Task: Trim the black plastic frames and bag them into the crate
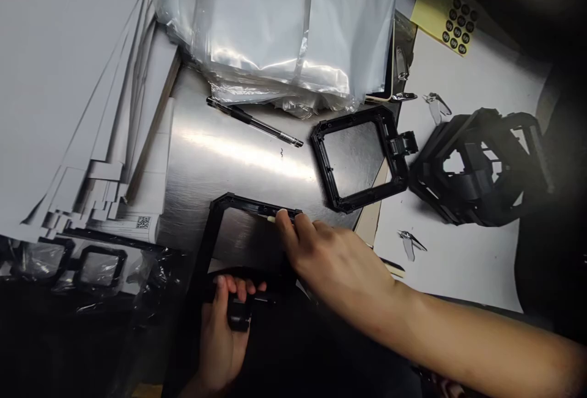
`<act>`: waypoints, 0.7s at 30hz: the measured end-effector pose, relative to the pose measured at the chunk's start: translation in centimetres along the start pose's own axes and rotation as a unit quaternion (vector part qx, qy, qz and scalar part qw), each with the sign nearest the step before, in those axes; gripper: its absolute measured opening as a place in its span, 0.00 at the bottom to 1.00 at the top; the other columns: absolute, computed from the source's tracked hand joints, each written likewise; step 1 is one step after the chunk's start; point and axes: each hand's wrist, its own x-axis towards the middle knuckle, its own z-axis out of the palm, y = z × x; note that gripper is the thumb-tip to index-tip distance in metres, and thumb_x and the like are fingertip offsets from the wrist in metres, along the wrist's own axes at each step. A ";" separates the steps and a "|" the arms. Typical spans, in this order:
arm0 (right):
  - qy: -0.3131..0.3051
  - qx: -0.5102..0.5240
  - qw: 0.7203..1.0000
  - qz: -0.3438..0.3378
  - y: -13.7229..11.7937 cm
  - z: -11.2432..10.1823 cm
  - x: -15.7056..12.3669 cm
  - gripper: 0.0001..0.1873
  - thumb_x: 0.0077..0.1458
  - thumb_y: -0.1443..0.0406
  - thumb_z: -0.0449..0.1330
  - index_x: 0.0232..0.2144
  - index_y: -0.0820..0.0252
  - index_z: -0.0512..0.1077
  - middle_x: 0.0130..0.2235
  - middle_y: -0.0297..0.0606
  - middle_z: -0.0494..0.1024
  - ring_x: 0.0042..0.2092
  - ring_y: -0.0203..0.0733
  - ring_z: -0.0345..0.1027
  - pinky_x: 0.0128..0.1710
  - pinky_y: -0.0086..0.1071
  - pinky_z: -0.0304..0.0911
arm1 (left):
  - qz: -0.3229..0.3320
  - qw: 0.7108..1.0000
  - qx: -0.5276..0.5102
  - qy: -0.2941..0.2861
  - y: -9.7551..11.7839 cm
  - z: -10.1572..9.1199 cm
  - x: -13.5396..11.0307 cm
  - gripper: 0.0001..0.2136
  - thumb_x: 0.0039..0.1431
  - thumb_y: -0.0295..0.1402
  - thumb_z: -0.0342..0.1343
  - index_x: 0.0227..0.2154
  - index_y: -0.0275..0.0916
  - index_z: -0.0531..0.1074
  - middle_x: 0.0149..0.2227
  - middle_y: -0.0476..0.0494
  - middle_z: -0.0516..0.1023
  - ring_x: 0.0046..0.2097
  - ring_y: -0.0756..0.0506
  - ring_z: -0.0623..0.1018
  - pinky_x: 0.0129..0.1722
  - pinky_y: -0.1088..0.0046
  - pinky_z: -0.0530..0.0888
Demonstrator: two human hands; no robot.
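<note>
The left hand [224,327] grips the near side of a black frame [213,233] at the table's near edge, while the right hand [330,257] pinches a small pale piece [271,219] against its far bar. The frame, probably plastic, should handle light, stiff and slightly slick, best held by its cut-cornered rim. Beyond lie brushed steel [229,159] and glossy, limp clear bags [293,25].

Black frame [211,233] partly lost in darkness, plastic bags [261,13] cut by top edge, stacked frames [477,181] blurred at right

Right hand [337,263] in apparent pinch
</note>
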 end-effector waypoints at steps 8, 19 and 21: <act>-0.099 0.109 0.989 0.023 1.1 -1.1 1.0 0.19 0.42 0.81 0.45 0.36 0.67 0.65 0.23 0.37 0.69 0.20 0.37 0.61 0.16 0.29 0.43 | -0.017 0.999 0.029 -0.019 0.3 0.0 0.1 0.17 0.55 0.38 0.43 0.16 0.37 0.64 0.19 0.53 0.61 0.27 0.52 0.66 0.37 0.69 0.70; -0.130 0.345 0.929 0.037 3.6 0.7 2.0 0.13 0.54 0.67 0.44 0.21 0.63 0.62 0.20 0.33 0.62 0.20 0.29 0.51 0.20 0.23 0.48 | -0.033 0.999 0.025 -0.013 0.6 0.2 0.0 0.15 0.54 0.38 0.46 0.16 0.37 0.64 0.19 0.53 0.62 0.27 0.52 0.66 0.38 0.69 0.70; -0.112 0.329 0.937 0.035 3.5 0.5 2.1 0.13 0.54 0.66 0.44 0.22 0.62 0.63 0.20 0.33 0.63 0.20 0.29 0.52 0.20 0.23 0.48 | -0.019 1.000 0.016 -0.016 0.3 0.0 0.1 0.15 0.53 0.37 0.47 0.15 0.37 0.65 0.19 0.53 0.63 0.27 0.52 0.67 0.39 0.68 0.69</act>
